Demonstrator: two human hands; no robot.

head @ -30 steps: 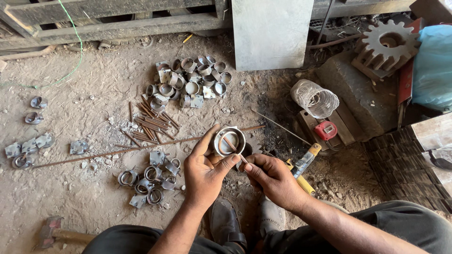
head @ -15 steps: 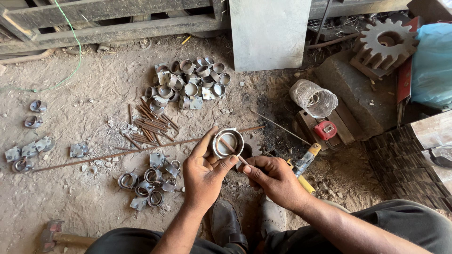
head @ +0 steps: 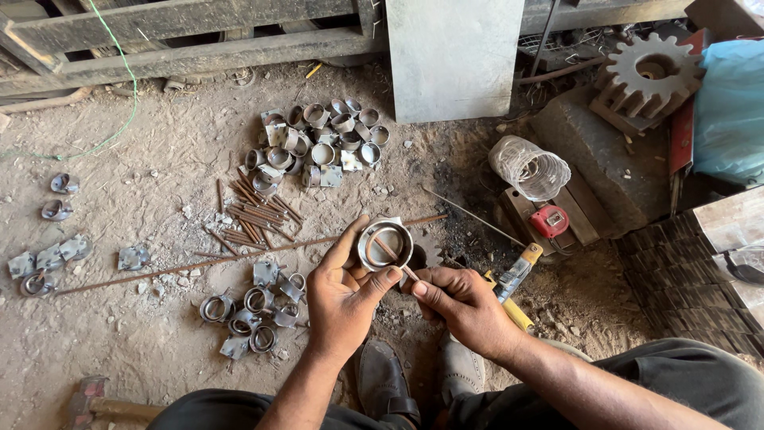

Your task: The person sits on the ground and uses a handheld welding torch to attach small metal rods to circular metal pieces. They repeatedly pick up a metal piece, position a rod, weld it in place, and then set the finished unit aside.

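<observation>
Now my left hand (head: 342,299) grips the metal ring (head: 385,245) above it; my right hand (head: 461,306) pinches a thin rod (head: 391,255) across it, loose rings (head: 247,314) lying left.

Left hand (head: 341,299) gripping metal ring (head: 385,245), right hand (head: 460,306) pinching thin rod (head: 391,256) across it

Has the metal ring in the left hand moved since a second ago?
No. The metal ring sits in the same spot beside the long rod on the ground.

Thin rod (head: 390,253) (now across ring (head: 385,245))
</observation>
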